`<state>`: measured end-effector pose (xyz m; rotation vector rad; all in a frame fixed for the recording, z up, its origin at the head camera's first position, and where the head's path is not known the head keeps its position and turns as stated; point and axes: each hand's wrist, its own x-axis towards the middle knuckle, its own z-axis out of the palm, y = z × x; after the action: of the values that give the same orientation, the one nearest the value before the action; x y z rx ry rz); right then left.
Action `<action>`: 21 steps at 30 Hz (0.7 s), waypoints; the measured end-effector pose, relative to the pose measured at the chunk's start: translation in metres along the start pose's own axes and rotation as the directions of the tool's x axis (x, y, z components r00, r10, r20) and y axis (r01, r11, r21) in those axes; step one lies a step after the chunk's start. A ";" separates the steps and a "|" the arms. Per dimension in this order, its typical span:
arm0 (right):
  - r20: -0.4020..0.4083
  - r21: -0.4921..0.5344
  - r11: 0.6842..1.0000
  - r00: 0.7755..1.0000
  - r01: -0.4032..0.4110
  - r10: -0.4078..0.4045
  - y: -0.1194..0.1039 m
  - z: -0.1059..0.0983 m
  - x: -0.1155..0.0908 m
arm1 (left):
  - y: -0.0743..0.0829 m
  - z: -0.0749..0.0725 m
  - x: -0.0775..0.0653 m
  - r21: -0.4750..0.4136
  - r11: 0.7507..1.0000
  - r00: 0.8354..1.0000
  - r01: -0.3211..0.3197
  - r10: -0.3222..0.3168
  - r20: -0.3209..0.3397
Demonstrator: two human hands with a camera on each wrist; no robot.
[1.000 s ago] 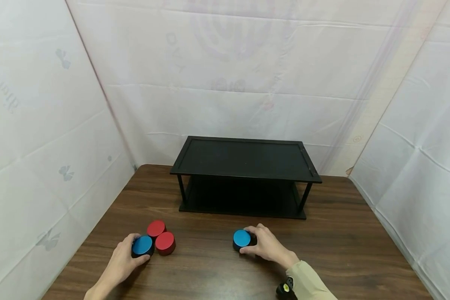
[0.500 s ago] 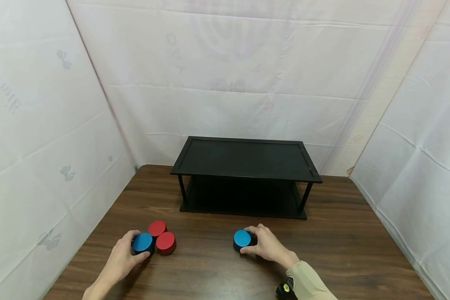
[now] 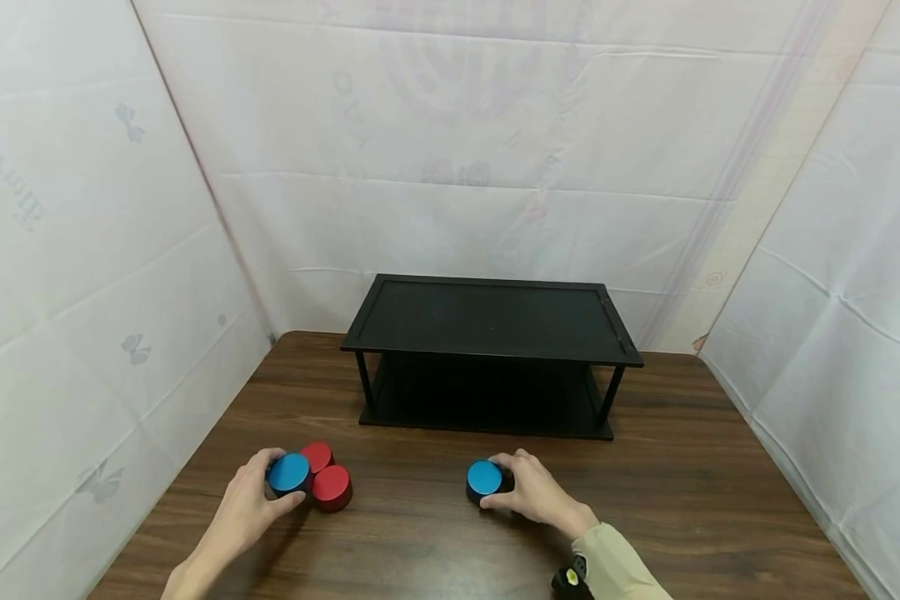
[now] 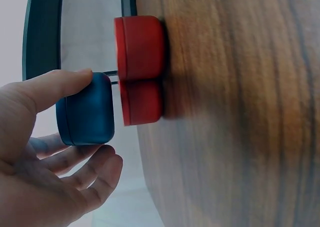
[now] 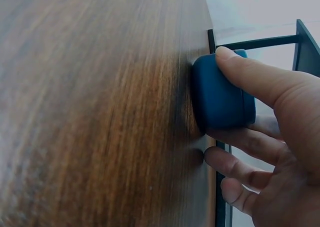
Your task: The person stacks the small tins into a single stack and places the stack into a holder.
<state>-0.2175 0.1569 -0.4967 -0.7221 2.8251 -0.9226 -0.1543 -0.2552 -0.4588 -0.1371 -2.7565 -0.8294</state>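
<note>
My left hand [image 3: 243, 504] pinches a small round blue lidded container [image 3: 288, 472] between thumb and fingers. In the left wrist view this blue container [image 4: 87, 112] is raised off the table, about level with the tops of two red round containers [image 4: 142, 47] beside it. The red pair, a front one [image 3: 332, 487] and a rear one [image 3: 317, 457], stand touching on the table. Farther right, my right hand [image 3: 532, 493] grips a second blue container [image 3: 484, 479] from its right side. In the right wrist view that container [image 5: 220, 94] sits at the tabletop, thumb and fingers on opposite sides.
A black two-level rack [image 3: 487, 317] stands at the back of the brown wooden table [image 3: 420, 542], behind both hands. White sheeting [image 3: 457, 150] hangs behind the table and along both sides. A dark wrist device [image 3: 570, 579] is at the right cuff.
My left hand has lifted its blue container and shifted it slightly away and to the right, nearer the red ones. The right hand and its container have stayed in place.
</note>
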 end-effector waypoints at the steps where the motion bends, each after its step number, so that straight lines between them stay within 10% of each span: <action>1: -0.001 0.002 1.000 1.000 0.001 -0.001 0.000 0.000 0.000 | 0.001 0.000 0.001 -0.002 1.000 1.000 -0.002 0.002 -0.001; 21: 0.003 -0.009 1.000 1.000 0.006 -0.006 0.002 0.001 0.001 | 0.029 0.009 0.016 -0.034 0.999 1.000 -0.023 0.024 0.016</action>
<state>-0.2192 0.1579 -0.4985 -0.7332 2.8275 -0.9092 -0.1667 -0.2259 -0.4463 -0.1833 -2.7513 -0.8726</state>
